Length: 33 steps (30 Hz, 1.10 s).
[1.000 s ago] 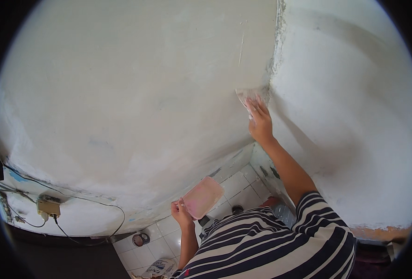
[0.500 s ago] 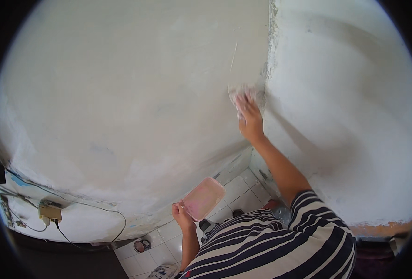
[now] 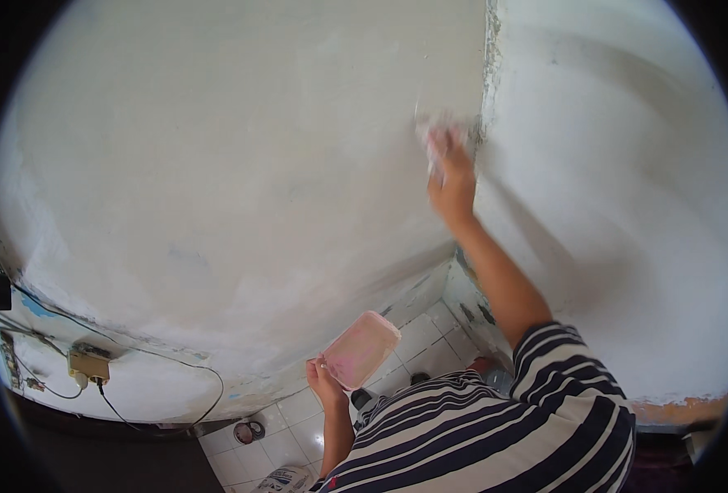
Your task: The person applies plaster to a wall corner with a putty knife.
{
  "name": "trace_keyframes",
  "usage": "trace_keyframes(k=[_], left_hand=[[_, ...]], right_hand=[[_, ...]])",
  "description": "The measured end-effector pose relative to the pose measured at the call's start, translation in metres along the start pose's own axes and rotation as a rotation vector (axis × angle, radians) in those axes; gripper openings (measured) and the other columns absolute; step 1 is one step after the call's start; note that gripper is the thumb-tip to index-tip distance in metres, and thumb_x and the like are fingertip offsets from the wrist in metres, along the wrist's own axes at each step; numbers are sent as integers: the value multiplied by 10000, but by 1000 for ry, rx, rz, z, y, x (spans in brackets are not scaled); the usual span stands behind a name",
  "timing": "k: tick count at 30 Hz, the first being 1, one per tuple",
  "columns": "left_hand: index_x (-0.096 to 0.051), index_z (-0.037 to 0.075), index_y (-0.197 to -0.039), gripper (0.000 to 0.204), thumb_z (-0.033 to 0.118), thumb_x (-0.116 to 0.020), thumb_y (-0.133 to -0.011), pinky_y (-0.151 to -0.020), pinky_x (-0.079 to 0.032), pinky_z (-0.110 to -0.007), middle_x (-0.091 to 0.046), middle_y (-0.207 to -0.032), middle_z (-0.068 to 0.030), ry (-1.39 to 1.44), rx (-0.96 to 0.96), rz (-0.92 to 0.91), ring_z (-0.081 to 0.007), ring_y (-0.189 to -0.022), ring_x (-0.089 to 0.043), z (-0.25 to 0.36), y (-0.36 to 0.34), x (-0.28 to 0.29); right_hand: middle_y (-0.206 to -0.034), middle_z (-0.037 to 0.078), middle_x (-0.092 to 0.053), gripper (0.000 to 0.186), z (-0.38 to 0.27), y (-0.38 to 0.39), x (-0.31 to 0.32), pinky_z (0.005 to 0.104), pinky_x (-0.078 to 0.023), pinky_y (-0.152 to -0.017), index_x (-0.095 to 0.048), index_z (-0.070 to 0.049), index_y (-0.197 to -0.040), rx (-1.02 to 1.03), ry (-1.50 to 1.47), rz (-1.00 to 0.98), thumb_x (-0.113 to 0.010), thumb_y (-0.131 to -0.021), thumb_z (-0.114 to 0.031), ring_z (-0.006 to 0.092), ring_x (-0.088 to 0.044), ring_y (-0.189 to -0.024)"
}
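The left hand (image 3: 326, 383) pinches the tray (image 3: 364, 347) at its left end, thumb over the rim and a whitish smear on the thumb. The tray is pink, shallow and round-cornered, with paler and pinker patches inside; it is held above the tiled floor (image 3: 302, 431).

Well above the tray and to its right, the right hand (image 3: 452, 174) has its grip closed on a pale, thin scraper (image 3: 441, 125), fingers laid over it. Both are blurred, so I cannot tell whether the scraper's edge touches the wall (image 3: 216, 156) all along. Whitish stuff coats the fingers. The scraper is just beside the rough corner (image 3: 489, 82) where this wall meets the white wall (image 3: 627, 189), which fills the area right of the tray.

The wall above the tray is greyish beige, whiter and patchier lower down. Far left of the tray, a yellowish box (image 3: 90, 366) with plugs sits on the wall, and a dark cable (image 3: 220, 386) loops from there toward the tray. Below and left of the tray, a round dark object (image 3: 249, 432) lies on the floor. The striped shirt (image 3: 487, 435) spreads below and right of the tray.
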<state>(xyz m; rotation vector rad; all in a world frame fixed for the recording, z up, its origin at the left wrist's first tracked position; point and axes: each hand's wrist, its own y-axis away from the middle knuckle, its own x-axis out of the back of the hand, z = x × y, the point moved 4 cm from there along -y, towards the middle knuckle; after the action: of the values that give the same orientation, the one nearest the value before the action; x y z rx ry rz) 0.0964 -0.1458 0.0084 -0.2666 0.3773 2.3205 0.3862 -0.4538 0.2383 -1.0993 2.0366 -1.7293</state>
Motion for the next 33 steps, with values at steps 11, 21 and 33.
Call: trace_keyframes(k=[11,21,33], left_hand=[[-511,101,-875,227,232,-558,-1054,-695,-488,-282,-584,-837,-10,-121,21,-63,-100,-766,-557,-14,-6,14],[-516,102,-844,233,201,-635,-1017,-604,-380,-246,-498,-742,49,-93,17,-2,-53,-662,-436,-15,-8,19],[-522,96,-854,217,188,-635,-1014,-615,-379,-243,-503,-752,39,-46,-11,-44,-56,-678,-438,-18,-8,8]], right_hand=[[-1396,151,-633,625,-7,-82,51,470,-435,-1125,-619,-105,-1399,-100,-113,247,-551,-813,103,417,-487,-1398],[-1420,120,-619,624,-26,72,5,519,-422,-1133,-642,-97,-1358,-42,-48,-194,-588,-774,114,414,-485,-1404],[-1465,155,-570,642,-39,4,-23,564,-409,-1136,-560,-42,-1419,60,68,-21,-639,-795,85,424,-470,-1412]])
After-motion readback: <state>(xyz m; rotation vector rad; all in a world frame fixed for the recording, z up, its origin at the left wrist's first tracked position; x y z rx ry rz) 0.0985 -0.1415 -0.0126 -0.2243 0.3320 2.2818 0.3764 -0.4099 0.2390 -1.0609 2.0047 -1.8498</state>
